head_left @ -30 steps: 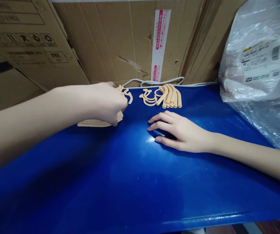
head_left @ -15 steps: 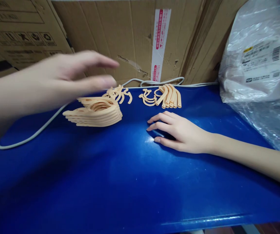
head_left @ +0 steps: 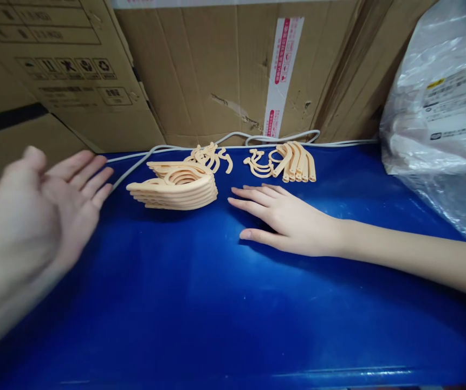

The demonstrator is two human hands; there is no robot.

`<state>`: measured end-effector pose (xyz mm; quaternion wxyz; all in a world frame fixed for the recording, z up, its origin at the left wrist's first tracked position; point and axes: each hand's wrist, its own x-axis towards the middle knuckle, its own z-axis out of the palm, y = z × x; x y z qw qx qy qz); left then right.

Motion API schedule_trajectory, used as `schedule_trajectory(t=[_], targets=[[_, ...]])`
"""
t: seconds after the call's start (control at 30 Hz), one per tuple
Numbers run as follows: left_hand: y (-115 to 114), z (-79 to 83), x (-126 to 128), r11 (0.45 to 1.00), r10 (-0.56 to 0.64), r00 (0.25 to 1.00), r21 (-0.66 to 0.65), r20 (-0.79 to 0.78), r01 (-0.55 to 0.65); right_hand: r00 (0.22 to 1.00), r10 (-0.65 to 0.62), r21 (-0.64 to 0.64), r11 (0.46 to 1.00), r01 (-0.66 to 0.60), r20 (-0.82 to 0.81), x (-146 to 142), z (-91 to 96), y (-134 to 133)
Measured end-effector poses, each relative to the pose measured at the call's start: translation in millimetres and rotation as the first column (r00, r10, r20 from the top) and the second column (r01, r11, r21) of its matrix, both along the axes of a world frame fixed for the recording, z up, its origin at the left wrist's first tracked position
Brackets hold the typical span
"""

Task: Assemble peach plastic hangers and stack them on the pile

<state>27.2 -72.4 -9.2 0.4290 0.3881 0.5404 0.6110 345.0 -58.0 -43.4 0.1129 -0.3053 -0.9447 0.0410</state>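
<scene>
A stack of peach-coloured curved plastic pieces (head_left: 176, 187) lies on the blue table top (head_left: 217, 303). Behind it sit small hook-shaped pieces (head_left: 212, 156) and a second bundle of the same plastic parts (head_left: 292, 161). My left hand (head_left: 41, 211) hovers at the left, palm up, fingers spread, holding nothing, well clear of the stack. My right hand (head_left: 285, 219) rests flat on the table just right of the stack, fingers stretched out towards it without touching it.
Cardboard boxes (head_left: 217, 70) stand along the back edge, another box (head_left: 46, 65) at the left. A white cable (head_left: 143, 160) runs along the back of the table. A clear plastic bag with labelled contents (head_left: 444, 114) sits at the right.
My left hand let go of the stack, lifted, and drew back to the left, turning palm up. The right hand stretched slightly flatter. The view shifted a little.
</scene>
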Motion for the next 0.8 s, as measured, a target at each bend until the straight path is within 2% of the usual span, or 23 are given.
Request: schedule_trajectory(t=[0.03,0.13,0.4,0.8], targets=[[0,2.3,11,1.0,-0.001,0.999,0.028,-0.043,0.003,1.0,-0.005,-0.013,1.0,0.005,0.01,-5,-0.2,1],[5,2.0,26,1.0,-0.022,1.0,-0.022,-0.019,0.022,1.0,0.005,-0.051,0.999,-0.003,0.031,-17,-1.7,4],[15,-14.7,22,0.989,-0.094,0.992,-0.108,0.08,0.103,0.998,0.052,-0.089,0.995,-0.054,-0.023,-25,-8.9,8],[15,-17.1,31,0.987,-0.135,0.98,-0.068,0.146,0.146,0.997,0.035,-0.136,0.99,-0.045,-0.074,-29,-10.7,9]])
